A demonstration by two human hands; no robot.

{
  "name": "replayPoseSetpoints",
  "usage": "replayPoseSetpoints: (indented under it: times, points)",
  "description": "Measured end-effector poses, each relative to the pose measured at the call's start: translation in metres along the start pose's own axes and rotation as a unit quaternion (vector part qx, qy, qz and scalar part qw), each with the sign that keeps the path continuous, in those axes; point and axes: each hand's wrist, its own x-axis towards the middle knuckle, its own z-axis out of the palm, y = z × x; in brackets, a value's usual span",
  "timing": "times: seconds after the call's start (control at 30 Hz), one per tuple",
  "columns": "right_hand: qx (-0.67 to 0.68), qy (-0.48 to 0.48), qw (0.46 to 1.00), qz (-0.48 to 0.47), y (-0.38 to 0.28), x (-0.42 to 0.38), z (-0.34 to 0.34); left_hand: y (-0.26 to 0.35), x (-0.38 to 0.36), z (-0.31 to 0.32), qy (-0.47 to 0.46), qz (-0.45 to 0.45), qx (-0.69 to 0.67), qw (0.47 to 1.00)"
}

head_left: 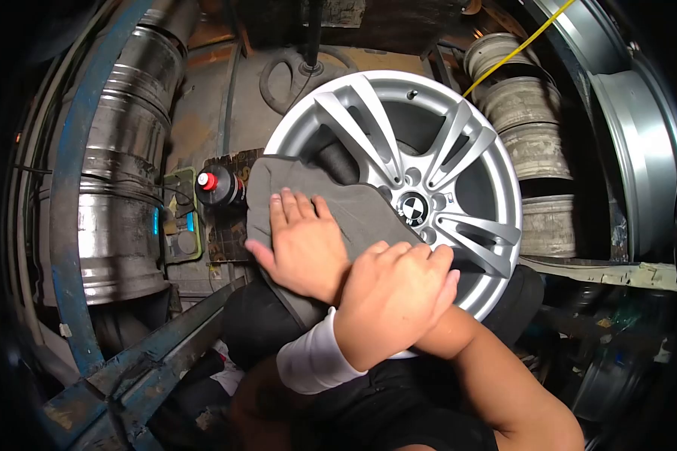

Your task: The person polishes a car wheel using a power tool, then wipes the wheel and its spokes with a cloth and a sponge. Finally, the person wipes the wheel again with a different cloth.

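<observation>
A silver alloy wheel rim (459, 195) with several twin spokes and a blue-black-white centre badge (412, 209) lies face up before me. A grey, cloth-like sheet (286, 174) drapes over its left part. My right hand (305, 244) lies flat on this sheet, fingers extended and thumb out to the left. Crossing over my right wrist is my left hand (395, 297), with a white band (320, 353) at its wrist. Its fingers are curled down near the sheet's right edge, below the badge. Whatever they grip is hidden under the knuckles.
Worn rims (120, 165) are stacked on the left behind a blue metal frame (83, 203). More rims (534, 150) stand at the right. A dark bottle with a red cap (207, 182) stands left of the wheel. A yellow line (519, 49) slants across the upper right.
</observation>
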Motion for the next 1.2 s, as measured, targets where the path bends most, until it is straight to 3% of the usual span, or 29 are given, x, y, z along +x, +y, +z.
replayPoseSetpoints:
  times: [0.1, 0.17, 0.27, 0.33, 0.43, 0.47, 0.57, 0.6, 0.63, 0.7, 0.8, 0.9, 1.0, 1.1, 1.17, 1.2]
  points:
    - [0.029, -0.018, 0.999, 0.037, 0.005, 0.025, 0.019, 0.007, -0.003, 0.012, 0.01, 0.023, 0.011, 1.0]
    - [0.097, -0.032, 0.987, 0.127, 0.02, 0.063, 0.02, 0.011, -0.003, 0.016, -0.003, 0.024, 0.024, 0.999]
    - [0.147, 0.005, 0.963, 0.226, 0.034, 0.112, 0.038, 0.004, 0.003, 0.014, 0.061, 0.037, 0.057, 0.996]
    - [0.19, 0.022, 0.947, 0.256, 0.03, 0.117, 0.038, 0.003, 0.002, 0.012, 0.041, 0.02, 0.027, 0.999]
    - [0.162, -0.069, 0.979, 0.104, 0.019, 0.071, 0.019, 0.004, 0.0, 0.011, 0.019, 0.018, 0.001, 1.0]
    - [0.196, -0.139, 0.968, 0.069, 0.009, 0.057, -0.003, 0.006, -0.002, 0.014, 0.006, 0.02, 0.003, 1.0]
    - [0.108, -0.032, 0.994, 0.01, 0.027, 0.074, 0.022, 0.009, 0.0, 0.024, 0.012, 0.037, 0.019, 0.999]
    - [0.128, 0.041, 0.989, 0.061, 0.041, 0.095, 0.031, 0.007, 0.002, 0.026, 0.027, 0.042, 0.038, 0.998]
    - [0.257, 0.101, 0.955, 0.11, 0.056, 0.115, 0.035, 0.006, 0.004, 0.026, 0.044, 0.046, 0.058, 0.996]
    - [0.237, 0.144, 0.953, 0.125, 0.041, 0.112, 0.039, 0.003, 0.003, 0.023, 0.052, 0.038, 0.031, 0.997]
    - [0.019, -0.009, 0.999, -0.05, 0.034, 0.089, 0.029, -0.001, 0.003, 0.02, 0.05, 0.036, 0.003, 0.998]
    - [0.029, -0.107, 0.984, -0.139, 0.024, 0.029, 0.008, 0.005, 0.003, 0.024, -0.001, 0.031, -0.03, 0.999]
    - [0.155, -0.057, 0.974, -0.155, 0.066, 0.014, 0.004, 0.002, 0.005, 0.038, 0.017, 0.072, -0.022, 0.997]
    - [0.126, -0.089, 0.984, -0.085, 0.125, -0.01, -0.02, 0.001, 0.004, 0.037, -0.003, 0.076, -0.022, 0.997]
    - [0.063, 0.021, 0.978, -0.2, 0.157, -0.033, -0.035, -0.003, 0.002, 0.036, -0.036, 0.057, 0.0, 0.998]
    - [0.044, -0.008, 0.974, -0.222, 0.179, -0.037, -0.04, 0.0, 0.003, 0.035, -0.029, 0.061, 0.036, 0.997]
